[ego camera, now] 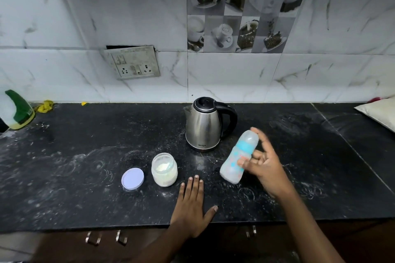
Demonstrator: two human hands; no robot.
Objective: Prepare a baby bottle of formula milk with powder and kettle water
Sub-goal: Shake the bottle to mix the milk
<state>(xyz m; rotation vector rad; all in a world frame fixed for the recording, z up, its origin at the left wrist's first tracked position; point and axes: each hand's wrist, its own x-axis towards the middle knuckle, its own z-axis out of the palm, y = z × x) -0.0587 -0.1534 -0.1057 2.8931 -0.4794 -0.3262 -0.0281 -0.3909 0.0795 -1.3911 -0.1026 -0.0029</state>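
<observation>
My right hand [264, 166] grips a capped baby bottle [237, 159] with a light blue collar, tilted with its top toward the kettle; the bottle looks blurred and is off the counter. The steel kettle [203, 126], black lid shut and handle on the right, stands just behind the bottle. An open glass jar of white powder [164, 169] sits left of centre, with its pale lilac lid [132, 178] lying flat beside it on the left. My left hand [192, 203] rests flat on the black counter [85, 166], fingers straight, just right of the jar.
The counter carries white powder smears. A green and white spray bottle [16, 111] leans at the far left, with a yellow scrap [45, 106] by the wall. A pale cushion-like thing [378, 113] lies at the far right. A socket plate [133, 63] is on the tiled wall. Drawer handles [106, 238] show below the edge.
</observation>
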